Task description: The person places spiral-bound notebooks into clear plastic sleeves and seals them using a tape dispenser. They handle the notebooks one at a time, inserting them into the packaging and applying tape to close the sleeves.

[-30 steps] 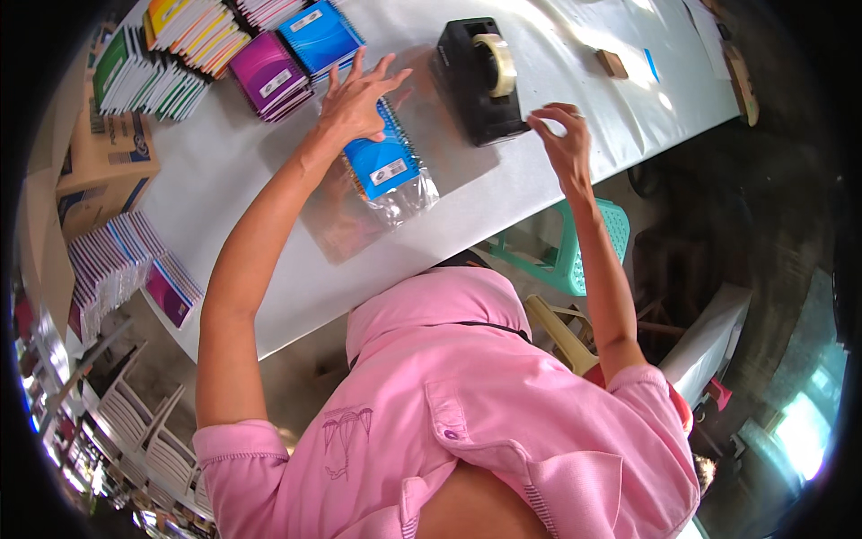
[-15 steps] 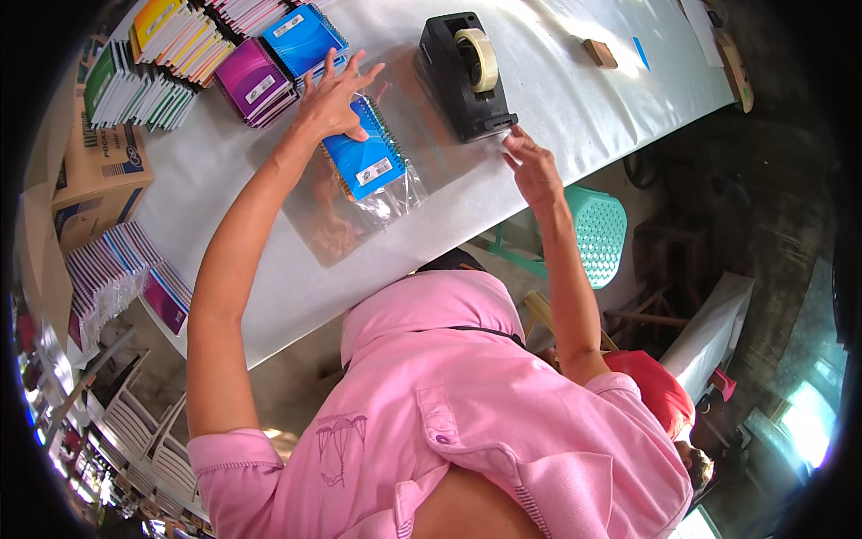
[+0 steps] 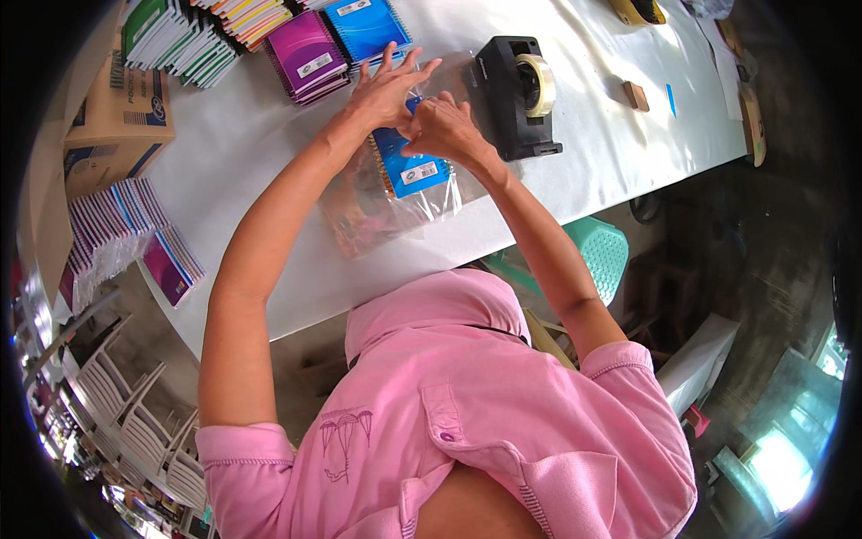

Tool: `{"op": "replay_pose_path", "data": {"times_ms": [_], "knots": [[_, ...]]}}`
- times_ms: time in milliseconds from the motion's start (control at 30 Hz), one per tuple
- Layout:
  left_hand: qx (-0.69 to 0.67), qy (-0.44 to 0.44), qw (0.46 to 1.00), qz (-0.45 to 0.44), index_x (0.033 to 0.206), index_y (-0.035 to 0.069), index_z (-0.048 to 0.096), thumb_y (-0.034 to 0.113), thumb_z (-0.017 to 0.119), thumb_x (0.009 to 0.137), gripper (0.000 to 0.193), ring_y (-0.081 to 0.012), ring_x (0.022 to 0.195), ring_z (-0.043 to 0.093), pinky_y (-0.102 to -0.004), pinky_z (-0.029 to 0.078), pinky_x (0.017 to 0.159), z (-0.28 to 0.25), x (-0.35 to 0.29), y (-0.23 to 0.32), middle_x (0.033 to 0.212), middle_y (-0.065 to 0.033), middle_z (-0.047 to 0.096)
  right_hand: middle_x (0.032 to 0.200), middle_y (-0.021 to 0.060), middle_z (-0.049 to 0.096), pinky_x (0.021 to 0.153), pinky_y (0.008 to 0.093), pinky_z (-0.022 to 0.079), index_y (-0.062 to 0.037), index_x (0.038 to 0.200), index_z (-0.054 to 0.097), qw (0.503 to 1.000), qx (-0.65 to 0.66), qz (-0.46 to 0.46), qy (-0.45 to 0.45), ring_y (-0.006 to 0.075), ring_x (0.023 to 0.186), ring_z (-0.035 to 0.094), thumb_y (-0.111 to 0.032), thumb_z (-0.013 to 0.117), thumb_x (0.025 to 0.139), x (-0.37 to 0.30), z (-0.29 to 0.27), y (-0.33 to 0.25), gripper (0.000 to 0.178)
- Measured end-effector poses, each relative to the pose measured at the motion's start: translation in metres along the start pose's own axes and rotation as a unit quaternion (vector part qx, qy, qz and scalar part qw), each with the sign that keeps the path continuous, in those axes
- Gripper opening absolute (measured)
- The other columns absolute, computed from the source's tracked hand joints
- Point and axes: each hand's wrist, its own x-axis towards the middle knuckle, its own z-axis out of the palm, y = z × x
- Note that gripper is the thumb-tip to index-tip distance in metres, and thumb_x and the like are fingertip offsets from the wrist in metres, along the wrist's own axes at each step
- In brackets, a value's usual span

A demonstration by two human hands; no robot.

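Note:
A blue spiral notebook [image 3: 411, 172] lies on the table inside or under clear plastic film [image 3: 359, 220], whose loose part spreads towards me. My left hand [image 3: 382, 97] rests across the notebook's far end with fingers stretched and spread. My right hand [image 3: 446, 130] is over the same notebook, touching or nearly touching the left, its fingers curled together; anything they hold is hidden. Just right of it stands a black tape dispenser [image 3: 496, 81] carrying a roll of clear tape [image 3: 541, 85].
Purple notebooks [image 3: 305, 45] and blue notebooks [image 3: 364, 22] are stacked beyond my left hand. Green notebooks [image 3: 166, 40] stand farther left, above a cardboard box [image 3: 121, 117]. Wrapped notebooks [image 3: 117, 225] sit at the left edge. A small brown block [image 3: 636, 96] lies right; a green stool [image 3: 600, 256] stands below the table.
My right hand has moved left from the dispenser's front end to the blue notebook. My left hand stays spread on the notebook. The whole view has shifted a little.

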Motion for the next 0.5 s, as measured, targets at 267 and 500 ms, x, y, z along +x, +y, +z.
{"op": "replay_pose_path", "data": {"times_ms": [267, 500], "knots": [[0.022, -0.001, 1.0, 0.01, 0.15, 0.037, 0.026, 0.019, 0.089, 0.05, 0.12, -0.0383, 0.146, 0.01, -0.0675, 0.018, 0.11, 0.003, -0.004, -0.007, 0.158, -0.0036, 0.022, 0.082, 0.0068, 0.07, 0.076, 0.0457, 0.036, -0.0104, 0.082, 0.073, 0.974, -0.202, 0.038, -0.098, 0.0271, 0.087, 0.065, -0.052, 0.078, 0.067, 0.007, -0.008, -0.015, 0.045], [0.014, 0.066, 0.997, 0.029, 0.15, 0.026, 0.03, 0.022, 0.086, 0.061, 0.105, -0.04, 0.145, 0.013, -0.0649, 0.02, 0.11, -0.024, -0.035, 0.009, 0.157, -0.0086, 0.024, 0.092, 0.0136, 0.069, 0.073, 0.0356, 0.052, -0.0038, 0.102, 0.071, 0.972, -0.1, 0.097, -0.188, 0.0245, 0.088, 0.067, -0.07, 0.065, 0.074, 0.006, -0.016, 0.03, 0.072]]}}
